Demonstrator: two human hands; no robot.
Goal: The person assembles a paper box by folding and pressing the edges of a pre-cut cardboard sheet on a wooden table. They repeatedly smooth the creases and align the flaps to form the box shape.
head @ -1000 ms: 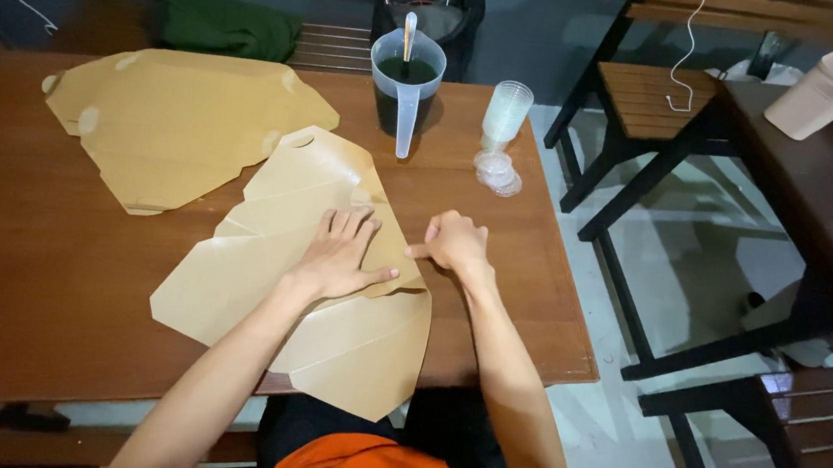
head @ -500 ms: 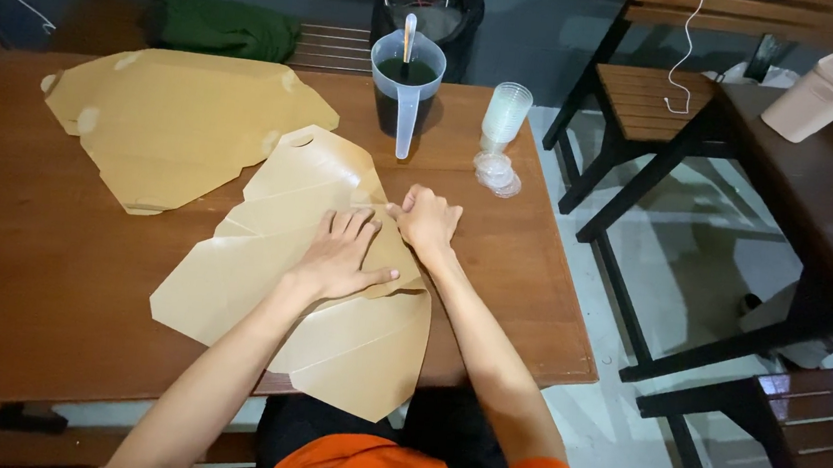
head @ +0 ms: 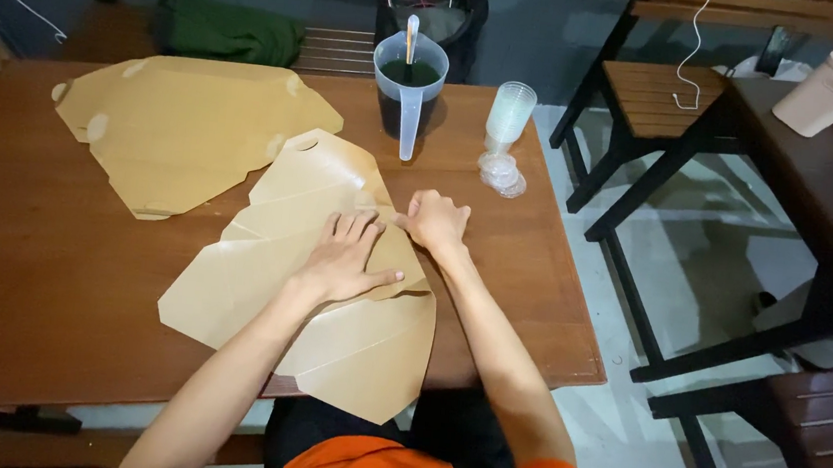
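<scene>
My left hand (head: 346, 258) lies flat, fingers spread wide, pressing on the middle of the brown die-cut cardboard blank (head: 315, 300) that sprawls from the centre of the frame down over the near table edge at lower centre. My right hand (head: 435, 221) is curled narrow, knuckles up, fingertips bunched on the blank's right edge just beside my left fingertips; whether it pinches the flap or only pushes it, I cannot tell. A second ago this hand sat further right, clear of the sheet; half a second ago it had slid in against the left one, and now it has eased a little right again along the fold. I judge that as running a crease down, with the left hand anchoring.

A stack of the same blanks (head: 185, 128) lies at upper left on the wooden table (head: 22, 270), unchanged. At upper centre stands a clear measuring jug (head: 408, 88) of dark liquid with a stirrer in it, and right of it a leaning stack of clear plastic cups (head: 508, 120) above some lids (head: 502, 174).
</scene>
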